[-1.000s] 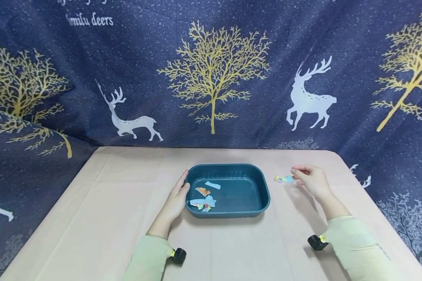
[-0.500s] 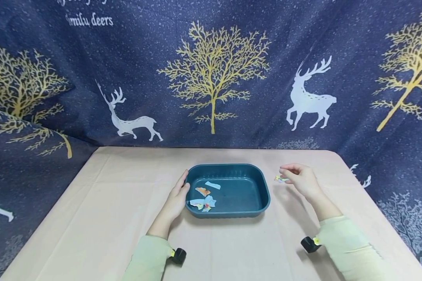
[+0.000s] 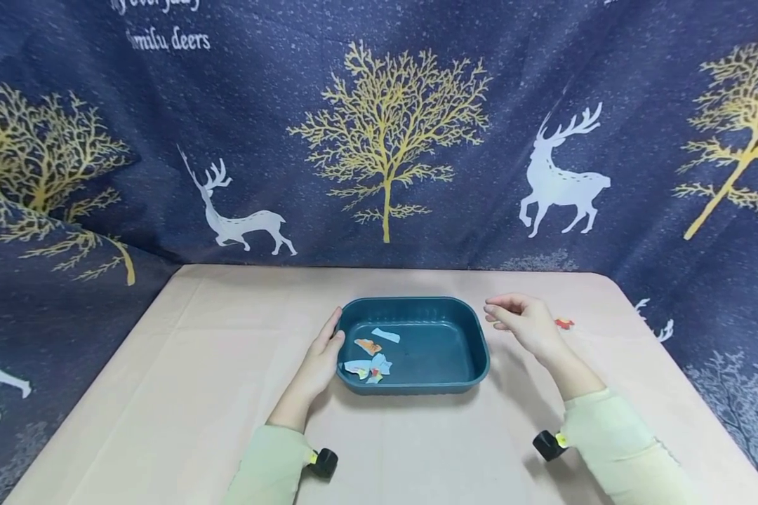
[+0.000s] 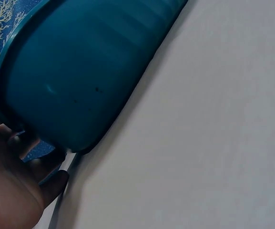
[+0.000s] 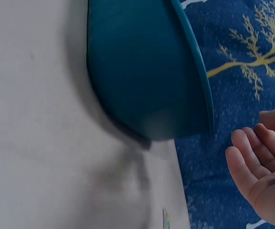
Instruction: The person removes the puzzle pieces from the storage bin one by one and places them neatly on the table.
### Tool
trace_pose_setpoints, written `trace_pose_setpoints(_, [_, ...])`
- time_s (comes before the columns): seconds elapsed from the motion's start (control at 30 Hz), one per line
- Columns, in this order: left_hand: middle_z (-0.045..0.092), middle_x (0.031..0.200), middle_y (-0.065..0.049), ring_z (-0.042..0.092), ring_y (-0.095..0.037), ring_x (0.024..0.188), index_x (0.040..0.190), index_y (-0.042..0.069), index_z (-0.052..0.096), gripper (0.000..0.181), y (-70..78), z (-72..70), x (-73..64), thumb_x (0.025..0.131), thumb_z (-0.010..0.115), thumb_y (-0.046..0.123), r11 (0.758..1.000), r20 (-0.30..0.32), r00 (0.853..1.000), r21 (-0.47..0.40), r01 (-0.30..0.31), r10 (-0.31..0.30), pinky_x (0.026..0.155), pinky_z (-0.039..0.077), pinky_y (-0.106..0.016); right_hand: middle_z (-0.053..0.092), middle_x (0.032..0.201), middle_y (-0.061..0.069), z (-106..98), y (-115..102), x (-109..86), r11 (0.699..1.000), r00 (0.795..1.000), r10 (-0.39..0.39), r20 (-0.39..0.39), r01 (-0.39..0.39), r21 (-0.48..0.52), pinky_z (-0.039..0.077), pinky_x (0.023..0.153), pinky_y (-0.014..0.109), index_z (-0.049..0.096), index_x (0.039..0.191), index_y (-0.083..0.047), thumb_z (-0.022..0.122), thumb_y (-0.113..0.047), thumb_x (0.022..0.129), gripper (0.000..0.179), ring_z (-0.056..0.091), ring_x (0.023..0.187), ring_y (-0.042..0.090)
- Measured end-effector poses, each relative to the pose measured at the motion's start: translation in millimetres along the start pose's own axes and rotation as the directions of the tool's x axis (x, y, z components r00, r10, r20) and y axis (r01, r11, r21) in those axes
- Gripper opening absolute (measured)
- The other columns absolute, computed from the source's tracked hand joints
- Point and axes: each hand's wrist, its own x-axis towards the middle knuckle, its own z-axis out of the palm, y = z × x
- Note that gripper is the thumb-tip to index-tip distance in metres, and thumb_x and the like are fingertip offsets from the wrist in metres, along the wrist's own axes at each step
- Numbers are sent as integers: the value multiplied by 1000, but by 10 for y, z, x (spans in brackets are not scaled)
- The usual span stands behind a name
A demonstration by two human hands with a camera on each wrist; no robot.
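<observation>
A dark teal plastic basin (image 3: 415, 386) sits mid-table, several torn scraps of printed paper (image 3: 379, 365) in its left part. My left hand (image 3: 318, 359) grips its left end, the thumb at the rim and the fingers curled along the outer wall. Just off the right rim hovers my right hand (image 3: 524, 326), fingers loosely bent. Nothing shows between them in the right wrist view. A red paper scrap (image 3: 564, 323) lies on the table right of this hand. The right wrist view also shows a thin coloured scrap (image 5: 166, 219) near the table's edge.
A pale pink cloth covers the table (image 3: 227, 393). Behind it hangs a dark blue curtain (image 3: 417, 252) printed with deer and trees. Each sleeve carries a small black wrist camera (image 3: 548, 445).
My right hand has moved left toward the basin, uncovering the red scrap and covering the coloured scraps that lay beside the rim. The left hand keeps its grip.
</observation>
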Motion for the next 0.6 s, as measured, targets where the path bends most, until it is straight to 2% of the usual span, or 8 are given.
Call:
trace_pose_setpoints(0.23, [13,160,-1,9,-27,148,153,20,16,52,3,11,-11,104,29,29,1000,-6,1000,0,1,-1,119,10,-51,66,108,22,137,-112,-8,1000,1000,-5,22,5,13,58,77,27,58,117,11,61,-21,92,40,67,83,1])
trace_pose_setpoints(0.43, [15,160,0,10,-26,148,153,20,17,51,-4,19,-3,104,30,26,1000,-8,1000,4,-11,11,119,10,-51,65,108,28,266,-190,-1,999,999,-16,47,14,40,58,75,23,58,117,12,62,-18,92,39,65,79,-3])
trace_pose_setpoints(0.6, [15,160,-1,10,-27,147,153,21,17,51,2,17,-3,104,30,25,1000,-19,1000,3,-2,2,119,10,-52,63,111,30,389,-254,8,997,996,-22,92,16,71,58,76,24,56,117,14,59,-12,93,36,65,80,-2])
